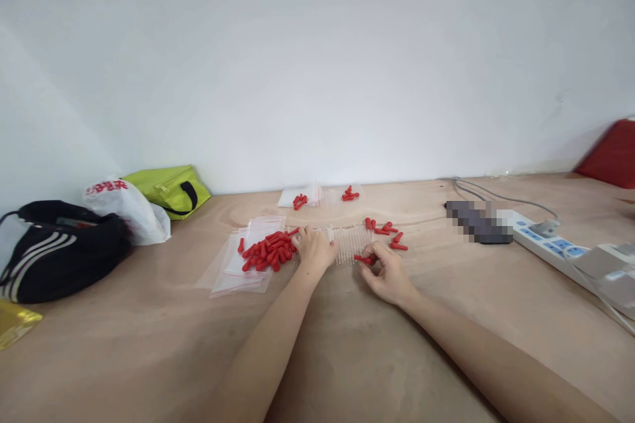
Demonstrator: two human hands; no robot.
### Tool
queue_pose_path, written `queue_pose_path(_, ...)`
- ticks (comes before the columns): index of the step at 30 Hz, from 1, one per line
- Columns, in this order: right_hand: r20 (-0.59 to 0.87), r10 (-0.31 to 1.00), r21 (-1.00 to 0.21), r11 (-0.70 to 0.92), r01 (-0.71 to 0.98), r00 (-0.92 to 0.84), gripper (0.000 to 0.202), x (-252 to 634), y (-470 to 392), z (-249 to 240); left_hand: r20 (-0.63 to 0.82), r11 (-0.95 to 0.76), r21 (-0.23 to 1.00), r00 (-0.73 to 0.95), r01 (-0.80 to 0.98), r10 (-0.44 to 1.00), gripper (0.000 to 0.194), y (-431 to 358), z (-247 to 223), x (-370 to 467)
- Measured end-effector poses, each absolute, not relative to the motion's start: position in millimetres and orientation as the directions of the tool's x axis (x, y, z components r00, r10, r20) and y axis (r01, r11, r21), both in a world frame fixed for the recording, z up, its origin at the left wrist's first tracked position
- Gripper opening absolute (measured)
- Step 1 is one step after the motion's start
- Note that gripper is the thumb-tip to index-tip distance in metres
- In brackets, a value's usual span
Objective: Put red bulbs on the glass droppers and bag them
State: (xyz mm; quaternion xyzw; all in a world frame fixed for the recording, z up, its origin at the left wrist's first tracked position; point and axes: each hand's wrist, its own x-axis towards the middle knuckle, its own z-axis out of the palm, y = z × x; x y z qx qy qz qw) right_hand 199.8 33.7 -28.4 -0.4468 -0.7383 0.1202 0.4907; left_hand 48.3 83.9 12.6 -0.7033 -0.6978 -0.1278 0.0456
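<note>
Across the middle of the wooden table lies a row of thin clear tubes (350, 243), side by side. My left hand (316, 250) rests over the row's left part, thumb spread away from its bent fingers. Those fingertips reach the edge of a heap of red rubber bulbs (268, 252), and I see nothing gripped in them. At the right end of the row, my right hand (389, 274) pinches one red bulb (363, 258) between thumb and fingers. Several loose red bulbs (389, 227) lie just beyond it. Clear zip bags (238, 281) are spread under the heap.
Near the wall lie more clear bags (317, 196) with red bulbs on them. A black bag (64, 251), a white plastic bag (126, 211) and a lime-green pouch (169, 188) stand left. A power strip (555, 244) with cables and a dark, blurred object (479, 221) lie right.
</note>
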Motion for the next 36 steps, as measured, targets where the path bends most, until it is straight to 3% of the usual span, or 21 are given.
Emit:
queue_pose_path(6,0.628,0.772,-0.622,0.571,0.536,-0.095,0.009,200,35,-30,0.325,-0.131,0.117,0.087,0.985,0.942,0.014,74,16,39)
queue_pose_path(9,0.629,0.768,-0.6,0.577,0.554,-0.119,0.015,199,35,-30,0.453,-0.388,0.131,0.293,0.912,0.842,0.011,61,13,21)
queue_pose_path(13,0.627,0.743,-0.54,0.631,0.557,-0.233,0.019,198,36,-30,0.476,-0.649,0.118,0.53,0.752,0.701,0.013,43,0,-7)
queue_pose_path(19,0.616,0.719,-0.52,0.678,0.52,-0.322,0.02,197,36,-30,0.58,-0.699,0.146,0.512,0.7,0.634,0.017,34,-9,-21)
queue_pose_path(36,0.61,0.686,-0.539,0.726,0.427,-0.398,0.016,190,30,-22,0.575,-0.759,0.105,0.584,0.642,0.573,0.024,34,-8,-20)
